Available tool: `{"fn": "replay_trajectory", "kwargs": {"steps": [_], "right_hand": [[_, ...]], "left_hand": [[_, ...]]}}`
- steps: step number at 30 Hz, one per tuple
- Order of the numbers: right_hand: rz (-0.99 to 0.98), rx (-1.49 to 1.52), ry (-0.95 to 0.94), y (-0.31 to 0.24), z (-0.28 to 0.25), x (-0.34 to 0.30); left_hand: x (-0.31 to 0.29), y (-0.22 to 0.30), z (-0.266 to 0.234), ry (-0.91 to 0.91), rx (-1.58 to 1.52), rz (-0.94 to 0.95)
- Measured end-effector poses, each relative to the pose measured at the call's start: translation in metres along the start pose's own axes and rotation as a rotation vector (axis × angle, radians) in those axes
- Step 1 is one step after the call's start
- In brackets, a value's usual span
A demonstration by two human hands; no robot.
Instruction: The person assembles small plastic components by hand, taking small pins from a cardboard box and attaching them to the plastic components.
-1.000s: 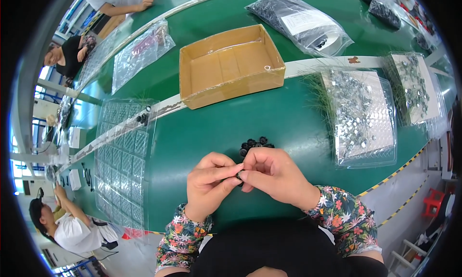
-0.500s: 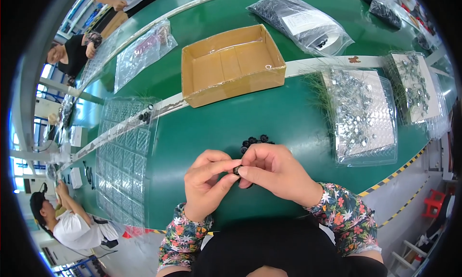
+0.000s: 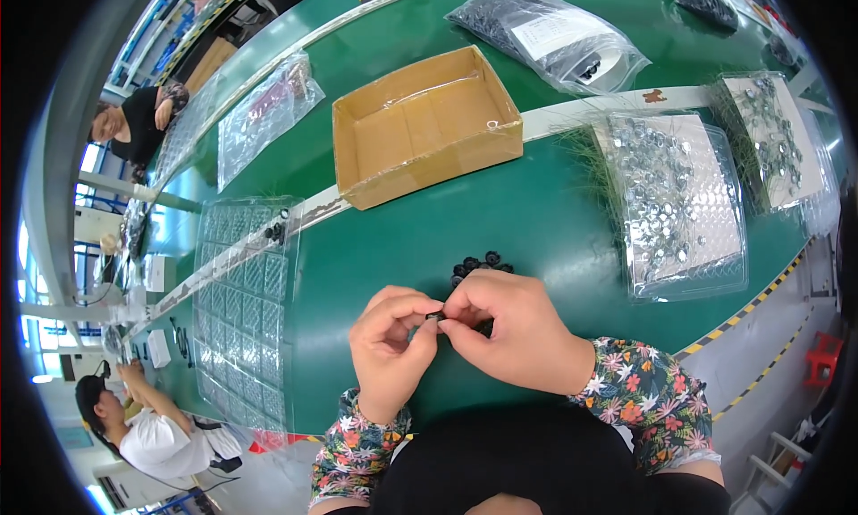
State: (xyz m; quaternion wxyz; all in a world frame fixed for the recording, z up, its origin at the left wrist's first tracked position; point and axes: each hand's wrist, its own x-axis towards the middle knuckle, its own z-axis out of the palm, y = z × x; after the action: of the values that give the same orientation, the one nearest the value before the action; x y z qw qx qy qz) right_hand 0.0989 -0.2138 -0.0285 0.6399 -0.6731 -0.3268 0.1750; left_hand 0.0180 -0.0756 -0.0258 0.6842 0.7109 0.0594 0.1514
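A small, round black part (image 3: 435, 316) is pinched between the fingertips of both hands, low over the green table; the fingers cover most of it. My left hand (image 3: 386, 345) grips it from the left with thumb and index finger. From the right, my right hand (image 3: 517, 329) holds it with its thumb and fingers closed together. Just beyond my right hand lies a small pile of similar round black parts (image 3: 477, 265), partly hidden by the knuckles. To the left, a clear plastic tray (image 3: 239, 336) with many compartments holds several black parts (image 3: 276, 232) near its far right corner.
An open cardboard box (image 3: 429, 171) stands ahead. Behind it lies a clear bag of black parts (image 3: 545, 32); another clear bag (image 3: 266, 117) is at left. Clear trays (image 3: 684, 211) of shiny round pieces with thin green wires are at right. Other people (image 3: 152, 426) work at far left.
My view has shifted slightly. Both hands stay together on the small black part, with the fingertips now covering more of it. A person at the top left is no longer in view.
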Motion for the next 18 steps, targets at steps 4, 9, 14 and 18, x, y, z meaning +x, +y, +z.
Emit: {"fn": "replay_trajectory", "kwargs": {"steps": [4, 9, 14, 18], "right_hand": [[-0.088, -0.110, 0.040, -0.001, 0.001, 0.001], [-0.067, -0.166, 0.021, 0.005, 0.003, 0.001], [0.070, 0.021, 0.059, 0.007, 0.002, 0.005], [0.139, 0.074, 0.009, 0.008, -0.005, 0.007]], "left_hand": [[0.001, 0.001, 0.002, 0.039, -0.025, -0.056], [0.001, -0.006, 0.001, 0.043, -0.024, -0.083], [0.007, -0.004, 0.001, 0.024, -0.128, -0.182], [0.007, -0.001, -0.008, -0.083, -0.032, -0.139]]}}
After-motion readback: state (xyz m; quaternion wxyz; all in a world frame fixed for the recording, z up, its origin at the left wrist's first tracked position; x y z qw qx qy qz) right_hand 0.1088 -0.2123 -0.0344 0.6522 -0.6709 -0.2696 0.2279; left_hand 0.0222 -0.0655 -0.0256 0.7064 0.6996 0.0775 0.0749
